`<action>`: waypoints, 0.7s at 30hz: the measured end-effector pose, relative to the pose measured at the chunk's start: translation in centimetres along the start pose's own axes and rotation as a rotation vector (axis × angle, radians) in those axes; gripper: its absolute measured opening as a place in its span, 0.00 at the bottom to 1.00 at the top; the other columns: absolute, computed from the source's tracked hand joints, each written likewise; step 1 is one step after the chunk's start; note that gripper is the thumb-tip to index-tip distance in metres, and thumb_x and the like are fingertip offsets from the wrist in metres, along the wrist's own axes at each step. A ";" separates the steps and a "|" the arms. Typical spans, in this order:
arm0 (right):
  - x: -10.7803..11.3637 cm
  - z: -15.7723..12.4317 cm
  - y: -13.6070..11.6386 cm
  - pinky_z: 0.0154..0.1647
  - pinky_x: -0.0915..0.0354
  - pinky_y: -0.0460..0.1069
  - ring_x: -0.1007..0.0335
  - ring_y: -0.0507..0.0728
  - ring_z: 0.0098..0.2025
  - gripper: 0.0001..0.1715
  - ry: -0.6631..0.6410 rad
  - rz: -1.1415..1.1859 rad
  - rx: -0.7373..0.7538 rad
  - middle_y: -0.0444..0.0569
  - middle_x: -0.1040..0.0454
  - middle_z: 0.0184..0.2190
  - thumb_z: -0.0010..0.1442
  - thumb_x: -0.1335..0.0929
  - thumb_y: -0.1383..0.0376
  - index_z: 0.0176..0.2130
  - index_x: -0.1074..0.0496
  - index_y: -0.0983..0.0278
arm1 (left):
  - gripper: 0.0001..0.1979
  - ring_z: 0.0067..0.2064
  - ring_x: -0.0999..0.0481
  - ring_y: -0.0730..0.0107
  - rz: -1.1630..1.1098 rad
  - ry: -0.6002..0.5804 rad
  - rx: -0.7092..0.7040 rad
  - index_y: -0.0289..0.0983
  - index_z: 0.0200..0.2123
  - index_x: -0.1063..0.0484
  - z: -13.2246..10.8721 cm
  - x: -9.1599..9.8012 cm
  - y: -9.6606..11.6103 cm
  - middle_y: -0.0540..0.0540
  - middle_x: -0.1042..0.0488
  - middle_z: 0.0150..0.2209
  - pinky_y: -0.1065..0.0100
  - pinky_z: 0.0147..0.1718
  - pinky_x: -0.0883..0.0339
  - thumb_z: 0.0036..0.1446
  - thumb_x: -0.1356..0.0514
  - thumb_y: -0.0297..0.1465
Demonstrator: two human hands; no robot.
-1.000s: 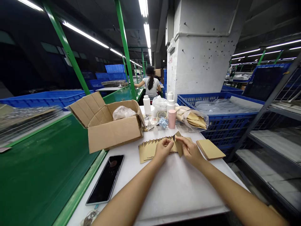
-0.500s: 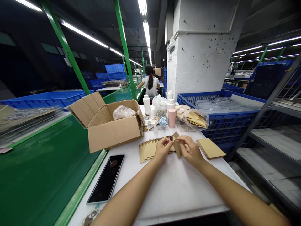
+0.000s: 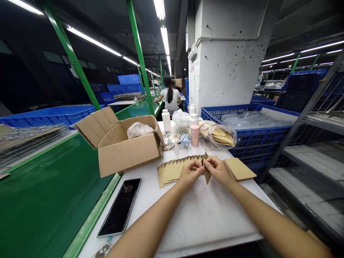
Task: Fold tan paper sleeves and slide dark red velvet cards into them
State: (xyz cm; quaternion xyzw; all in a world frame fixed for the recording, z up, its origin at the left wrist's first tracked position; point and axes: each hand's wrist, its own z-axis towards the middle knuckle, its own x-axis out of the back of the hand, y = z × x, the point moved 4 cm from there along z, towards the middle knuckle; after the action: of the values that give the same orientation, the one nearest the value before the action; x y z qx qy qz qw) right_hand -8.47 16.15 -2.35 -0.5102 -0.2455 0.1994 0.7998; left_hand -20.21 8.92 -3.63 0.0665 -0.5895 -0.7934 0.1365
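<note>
Several brown paper envelopes (image 3: 172,170) lie fanned in an overlapping row on the white table (image 3: 204,218). At the row's right end my right hand (image 3: 217,170) pinches a tilted brown paper piece (image 3: 208,176). My left hand (image 3: 191,173) is just left of it, over the row, its fingertips pressed together close to the same piece; what they hold, if anything, is too small to make out. To the right of my right hand lies a neat stack of brown envelopes (image 3: 240,169).
An open cardboard box (image 3: 129,154) and a phone (image 3: 119,208) are on the left. Behind the envelopes are white bottles (image 3: 166,120), a pink bottle (image 3: 195,136) and a bag of envelopes (image 3: 221,136). A blue crate (image 3: 249,143) stands right. A person (image 3: 170,96) sits farther off.
My left hand has moved right, towards my right hand. The fingers of my right hand have closed on the tilted paper piece, and the two hands are now nearly together.
</note>
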 end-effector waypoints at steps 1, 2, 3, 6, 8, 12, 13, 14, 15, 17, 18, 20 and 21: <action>0.1 0.0 0.0 0.23 0.41 0.45 0.39 0.51 0.22 0.16 0.004 0.017 -0.006 0.41 0.36 0.20 0.56 0.35 0.54 0.26 0.37 0.62 | 0.13 0.28 0.32 0.72 0.012 0.006 -0.015 0.34 0.27 0.32 0.0 0.1 0.0 0.49 0.31 0.26 0.71 0.28 0.39 0.51 0.38 0.39; 0.2 0.0 -0.1 0.23 0.41 0.46 0.39 0.51 0.22 0.16 0.009 0.030 -0.011 0.41 0.36 0.20 0.56 0.35 0.53 0.26 0.37 0.63 | 0.13 0.29 0.31 0.71 0.026 0.014 -0.030 0.34 0.27 0.32 0.1 0.2 0.0 0.49 0.31 0.26 0.71 0.29 0.38 0.52 0.39 0.39; 0.2 0.0 -0.2 0.23 0.41 0.46 0.38 0.51 0.22 0.17 0.014 0.042 -0.016 0.41 0.35 0.20 0.56 0.34 0.53 0.26 0.36 0.63 | 0.13 0.30 0.31 0.70 0.038 0.021 -0.042 0.34 0.27 0.31 0.1 0.3 0.0 0.48 0.30 0.26 0.70 0.31 0.38 0.54 0.41 0.38; 0.4 0.1 -0.3 0.23 0.41 0.46 0.38 0.50 0.21 0.18 0.023 0.073 -0.037 0.41 0.35 0.19 0.55 0.34 0.52 0.26 0.36 0.63 | 0.12 0.33 0.30 0.69 0.049 0.027 -0.057 0.34 0.27 0.29 0.3 0.5 0.0 0.46 0.29 0.28 0.69 0.34 0.38 0.57 0.45 0.36; 0.4 0.2 -0.4 0.23 0.41 0.46 0.38 0.50 0.21 0.18 0.022 0.084 -0.049 0.42 0.35 0.19 0.54 0.33 0.51 0.26 0.36 0.63 | 0.10 0.34 0.30 0.68 0.056 0.032 -0.060 0.34 0.28 0.29 0.3 0.5 0.1 0.46 0.28 0.29 0.69 0.34 0.38 0.56 0.45 0.33; 0.3 0.1 -0.3 0.25 0.38 0.46 0.35 0.51 0.22 0.19 0.005 0.112 -0.070 0.44 0.32 0.20 0.53 0.32 0.50 0.26 0.34 0.64 | 0.06 0.33 0.29 0.68 0.110 0.034 -0.046 0.34 0.31 0.28 -0.2 0.1 0.2 0.46 0.27 0.31 0.70 0.32 0.37 0.50 0.41 0.31; 0.2 -0.1 -0.1 0.26 0.38 0.46 0.34 0.52 0.23 0.19 -0.005 0.117 -0.075 0.44 0.31 0.20 0.52 0.32 0.50 0.26 0.33 0.64 | 0.07 0.33 0.29 0.69 0.141 0.027 -0.032 0.34 0.32 0.29 -0.4 -0.1 0.2 0.46 0.27 0.31 0.71 0.31 0.37 0.49 0.39 0.32; 0.3 -0.2 0.1 0.27 0.37 0.46 0.33 0.53 0.25 0.19 -0.008 0.121 -0.079 0.45 0.30 0.21 0.52 0.32 0.51 0.26 0.33 0.64 | 0.08 0.31 0.29 0.70 0.177 0.018 -0.021 0.34 0.32 0.29 -0.7 -0.3 0.0 0.47 0.27 0.30 0.72 0.29 0.37 0.48 0.38 0.32; 0.3 -0.4 0.4 0.29 0.36 0.47 0.32 0.53 0.26 0.18 -0.017 0.121 -0.090 0.46 0.29 0.23 0.51 0.31 0.52 0.26 0.32 0.64 | 0.09 0.29 0.30 0.71 0.211 0.019 -0.014 0.34 0.31 0.30 -0.9 -0.5 -0.1 0.48 0.28 0.30 0.72 0.28 0.37 0.47 0.37 0.33; 0.3 -0.6 1.3 0.29 0.35 0.46 0.32 0.54 0.27 0.17 -0.055 0.147 -0.122 0.46 0.28 0.23 0.50 0.30 0.52 0.27 0.31 0.64 | 0.10 0.29 0.30 0.72 0.284 0.042 -0.021 0.35 0.29 0.30 -1.2 -0.6 -0.4 0.48 0.28 0.29 0.72 0.28 0.37 0.46 0.36 0.35; 0.2 -0.6 1.7 0.29 0.35 0.46 0.32 0.53 0.27 0.16 -0.073 0.160 -0.142 0.46 0.28 0.24 0.51 0.30 0.52 0.28 0.31 0.63 | 0.09 0.29 0.30 0.72 0.321 0.049 -0.018 0.35 0.29 0.31 -1.3 -0.6 -0.6 0.49 0.29 0.28 0.73 0.28 0.37 0.46 0.37 0.34; 0.3 -0.6 2.6 0.28 0.36 0.45 0.32 0.53 0.26 0.15 -0.079 0.164 -0.170 0.46 0.29 0.23 0.50 0.30 0.53 0.28 0.30 0.63 | 0.07 0.29 0.31 0.72 0.375 0.071 -0.022 0.35 0.28 0.31 -1.3 -0.4 -0.9 0.49 0.29 0.28 0.73 0.28 0.36 0.46 0.37 0.32; 0.4 -0.6 2.9 0.27 0.36 0.45 0.33 0.53 0.26 0.16 -0.074 0.159 -0.175 0.45 0.29 0.22 0.49 0.30 0.53 0.28 0.30 0.63 | 0.06 0.29 0.31 0.72 0.382 0.080 -0.019 0.35 0.27 0.31 -1.3 -0.4 -1.0 0.49 0.29 0.29 0.73 0.28 0.36 0.45 0.38 0.31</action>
State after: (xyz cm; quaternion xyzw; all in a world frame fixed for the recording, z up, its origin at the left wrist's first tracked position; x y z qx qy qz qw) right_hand -8.01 17.08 -5.13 -0.5883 -0.2503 0.2587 0.7241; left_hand -19.65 8.05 -4.99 -0.0164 -0.5781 -0.7553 0.3083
